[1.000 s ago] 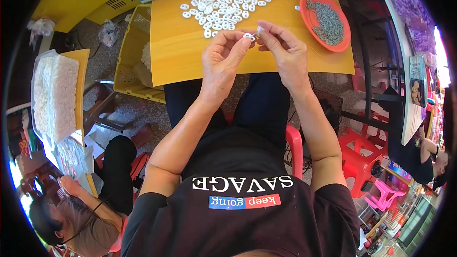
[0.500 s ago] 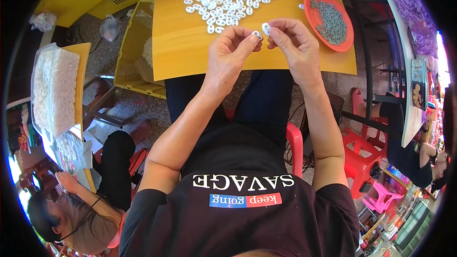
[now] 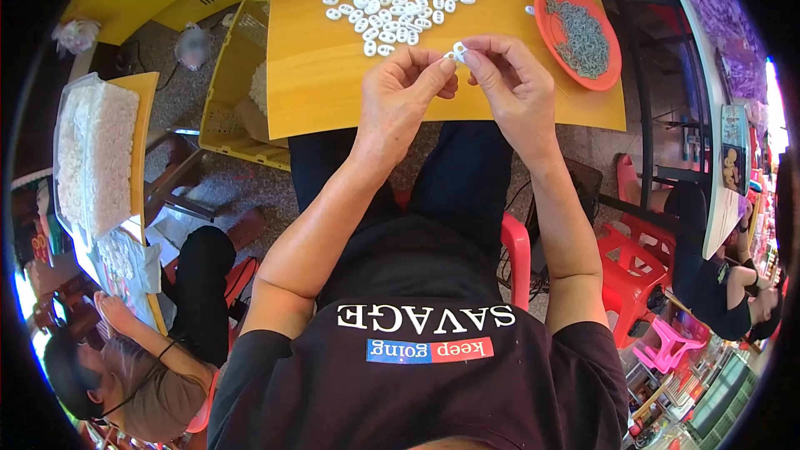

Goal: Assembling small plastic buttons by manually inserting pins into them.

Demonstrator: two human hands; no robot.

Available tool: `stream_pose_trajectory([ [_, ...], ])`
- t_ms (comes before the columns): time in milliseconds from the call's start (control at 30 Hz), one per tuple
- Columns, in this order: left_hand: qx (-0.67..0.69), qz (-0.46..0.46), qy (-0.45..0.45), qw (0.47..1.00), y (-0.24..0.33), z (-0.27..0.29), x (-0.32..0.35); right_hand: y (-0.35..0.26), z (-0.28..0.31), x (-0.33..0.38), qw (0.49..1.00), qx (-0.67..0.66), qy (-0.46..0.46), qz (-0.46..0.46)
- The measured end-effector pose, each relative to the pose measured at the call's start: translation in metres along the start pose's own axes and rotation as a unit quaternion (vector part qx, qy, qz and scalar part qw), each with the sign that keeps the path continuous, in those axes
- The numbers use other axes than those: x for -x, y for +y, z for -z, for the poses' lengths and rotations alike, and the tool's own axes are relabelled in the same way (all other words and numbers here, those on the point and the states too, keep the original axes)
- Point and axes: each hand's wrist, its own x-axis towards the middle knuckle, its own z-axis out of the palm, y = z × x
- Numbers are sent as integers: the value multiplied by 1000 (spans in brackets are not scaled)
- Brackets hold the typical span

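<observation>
Pieces (image 3: 459, 51) held, white, number two: left hand (image 3: 398, 87) pinches one, right hand (image 3: 520, 90) the other, hands angled inward.

Bright, fairly even light falls on my left hand (image 3: 396, 92), my right hand (image 3: 518, 87) and the yellow counter (image 3: 325, 104), while the floor (image 3: 262, 187) beneath lies dimmer and my black shirt (image 3: 500, 400) shows little detail. White glare burns out patches at the far right and left. Around me, straight edges bow toward the dark circular border, where shapes soften and stretch.
</observation>
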Motion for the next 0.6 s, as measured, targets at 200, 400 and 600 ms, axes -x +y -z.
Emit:
stream_pose_trajectory([
  [200,25,21,5,999,1,1,-1,0,-1,-2,1000,28,-1,8],
  [400,68,42,-5,997,2,3,-3,2,-2,-3,998,28,4,49],
  [600,57,46,-23,997,0,8,-2,1,-6,0,999,10,8,40],
])
